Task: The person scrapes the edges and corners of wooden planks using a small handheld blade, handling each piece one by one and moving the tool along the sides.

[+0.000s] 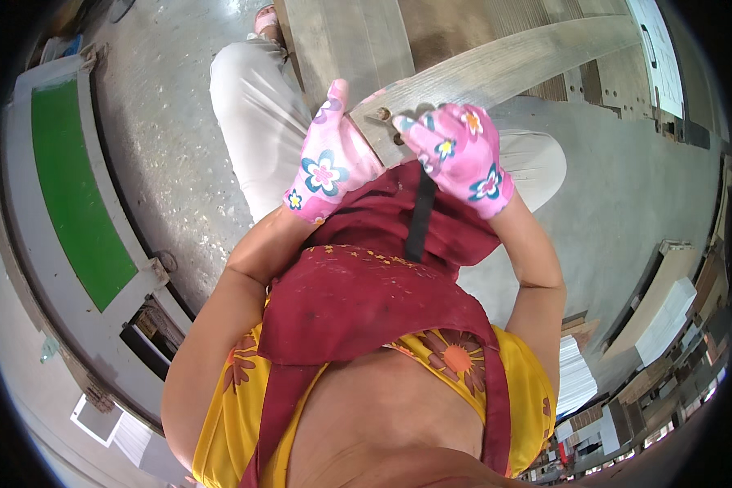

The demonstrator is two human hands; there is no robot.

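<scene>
Both my hands wear pink gloves with a flower print. A long grey-brown wooden board (pixel 496 69) runs from my lap toward the far right, with two round holes near its close end. My left hand (pixel 327 167) grips that end from the left, thumb up along the edge, fingers passing underneath; a bit of pink shows past the board's far edge. Over the same end, just right of the holes, my right hand (pixel 465 154) is closed with fingers curled and fingertips close to the holes. Whatever it may pinch is hidden.
More wooden boards (pixel 346 45) lie stacked beyond my knees, and a white sheet (pixel 657 57) is at the far right. A bench with a green panel (pixel 81 195) stands at left. Panels and board piles (pixel 655 305) line the right side. A foot shows at the top.
</scene>
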